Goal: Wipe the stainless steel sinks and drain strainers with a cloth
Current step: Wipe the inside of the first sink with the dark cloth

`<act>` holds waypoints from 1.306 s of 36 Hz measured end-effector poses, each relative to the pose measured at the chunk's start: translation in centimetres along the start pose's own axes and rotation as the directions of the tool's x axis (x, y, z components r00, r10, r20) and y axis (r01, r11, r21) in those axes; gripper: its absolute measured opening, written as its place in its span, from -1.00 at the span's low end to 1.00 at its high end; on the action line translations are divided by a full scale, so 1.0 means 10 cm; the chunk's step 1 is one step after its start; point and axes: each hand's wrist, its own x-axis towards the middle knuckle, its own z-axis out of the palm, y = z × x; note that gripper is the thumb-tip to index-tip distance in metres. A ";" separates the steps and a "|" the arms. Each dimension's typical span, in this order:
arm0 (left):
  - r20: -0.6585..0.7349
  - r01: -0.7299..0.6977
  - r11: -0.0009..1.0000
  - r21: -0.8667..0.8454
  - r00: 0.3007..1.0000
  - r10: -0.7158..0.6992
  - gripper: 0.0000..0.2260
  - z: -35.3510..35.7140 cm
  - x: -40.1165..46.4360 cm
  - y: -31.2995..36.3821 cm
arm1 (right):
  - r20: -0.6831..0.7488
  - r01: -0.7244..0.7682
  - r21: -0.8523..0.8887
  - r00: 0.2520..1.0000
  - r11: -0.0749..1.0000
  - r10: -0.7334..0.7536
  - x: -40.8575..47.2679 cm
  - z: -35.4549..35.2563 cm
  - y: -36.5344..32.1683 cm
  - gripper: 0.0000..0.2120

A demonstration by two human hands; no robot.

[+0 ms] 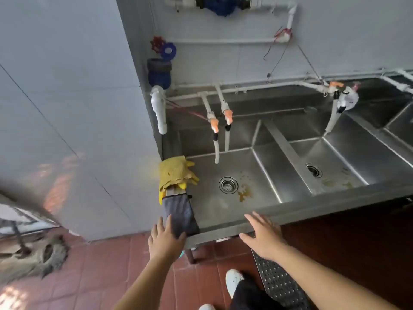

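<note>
A grey cloth (180, 214) hangs over the left rim of the near stainless steel sink (214, 209). My left hand (165, 238) reaches it with straight fingers, fingertips touching its lower edge. My right hand (262, 236) hovers open over the sink's front rim. The round drain strainer (228, 185) sits in the basin floor beside brown stains (244, 192). A second sink (335, 166) to the right has its own drain strainer (314, 170) and yellowish stains.
Yellow rubber gloves (176, 174) lie over the same rim beyond the cloth. White taps with orange handles (220, 121) hang over the left sink. A white panel wall (78, 130) stands to the left. A mop head (33, 256) lies on the red tile floor.
</note>
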 end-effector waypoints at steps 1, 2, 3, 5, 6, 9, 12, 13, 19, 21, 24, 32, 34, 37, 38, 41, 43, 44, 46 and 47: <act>0.013 0.034 0.998 -0.055 0.999 -0.033 -0.31 0.01 0.02 -0.03 | 0.024 0.011 -0.017 1.000 1.000 -0.011 0.05 0.02 -0.01 -0.29; 0.002 0.075 0.993 -0.091 0.997 -0.075 -0.33 0.01 0.04 -0.06 | 0.039 0.012 -0.048 0.999 0.999 -0.010 0.10 0.02 -0.03 -0.29; 0.000 0.109 0.988 -0.111 0.994 -0.110 -0.35 0.04 0.06 -0.10 | 0.065 0.017 -0.080 0.998 0.997 -0.012 0.17 0.04 -0.06 -0.28; 0.008 0.194 0.967 -0.164 0.981 -0.195 -0.38 0.06 0.11 -0.15 | 0.106 0.030 -0.102 0.994 0.994 -0.019 0.32 0.05 -0.15 -0.30; 0.028 0.241 0.952 -0.187 0.970 -0.240 -0.38 0.07 0.13 -0.17 | 0.119 0.045 -0.108 0.992 0.993 -0.032 0.39 0.07 -0.22 -0.31; 0.123 0.337 0.896 -0.290 0.941 -0.315 -0.36 0.07 0.22 -0.20 | 0.156 0.102 -0.112 0.984 0.989 -0.084 0.64 0.06 -0.39 -0.37; 0.180 0.348 0.820 -0.454 0.937 -0.298 -0.45 0.03 0.27 -0.13 | 0.223 0.175 -0.053 0.962 0.983 -0.159 0.88 0.05 -0.55 -0.37; 0.180 0.349 0.795 -0.496 0.937 -0.299 -0.49 0.01 0.27 -0.09 | 0.247 0.194 -0.034 0.952 0.980 -0.180 0.96 0.03 -0.61 -0.36; 0.207 0.451 0.646 -0.615 0.884 -0.420 -0.67 -0.11 0.35 0.09 | 0.270 0.367 -0.122 0.906 0.922 -0.325 1.44 -0.01 -1.07 -0.43; 0.200 0.480 0.612 -0.629 0.860 -0.470 -0.72 -0.11 0.33 0.13 | 0.278 0.449 -0.119 0.871 0.886 -0.404 1.57 0.00 -1.25 -0.43; 0.173 0.506 0.578 -0.641 0.828 -0.533 -0.76 -0.11 0.30 0.18 | 0.293 0.597 -0.098 0.782 0.796 -0.550 1.74 0.03 -1.53 -0.43; 0.148 0.584 0.609 -0.536 0.776 -0.614 -0.91 -0.04 0.36 0.23 | 0.485 0.863 -0.344 0.501 0.371 -0.717 2.04 0.16 -2.12 -0.23; 0.126 0.589 0.626 -0.512 0.772 -0.623 -0.89 -0.03 0.38 0.23 | 0.535 0.866 -0.415 0.479 0.277 -0.696 2.08 0.17 -2.21 -0.28; 0.104 0.585 0.643 -0.493 0.774 -0.625 -0.92 -0.01 0.39 0.23 | 0.544 0.851 -0.480 0.478 0.211 -0.690 2.10 0.16 -2.28 -0.45; 0.105 0.586 0.651 -0.482 0.776 -0.621 -0.95 0.00 0.39 0.22 | 0.531 0.851 -0.478 0.477 0.217 -0.701 2.10 0.15 -2.28 -0.48; 0.107 0.581 0.686 -0.438 0.791 -0.602 -1.00 -0.02 0.38 0.22 | 0.463 0.849 -0.482 0.456 0.215 -0.760 2.06 0.12 -2.21 -0.64; 0.088 0.547 0.712 -0.441 0.816 -0.572 -0.96 -0.02 0.36 0.22 | 0.421 0.844 -0.463 0.479 0.271 -0.771 2.03 0.07 -2.11 -0.69; 0.070 0.519 0.722 -0.457 0.831 -0.553 -0.91 -0.02 0.36 0.22 | 0.405 0.840 -0.435 0.505 0.326 -0.762 2.02 0.04 -2.04 -0.66; 0.027 0.454 0.750 -0.481 0.863 -0.504 -0.84 -0.02 0.33 0.22 | 0.364 0.820 -0.360 0.563 0.445 -0.742 1.97 -0.05 -1.89 -0.58; 0.005 0.416 0.770 -0.483 0.881 -0.473 -0.83 -0.04 0.31 0.23 | 0.342 0.806 -0.330 0.588 0.492 -0.733 1.94 -0.09 -1.80 -0.57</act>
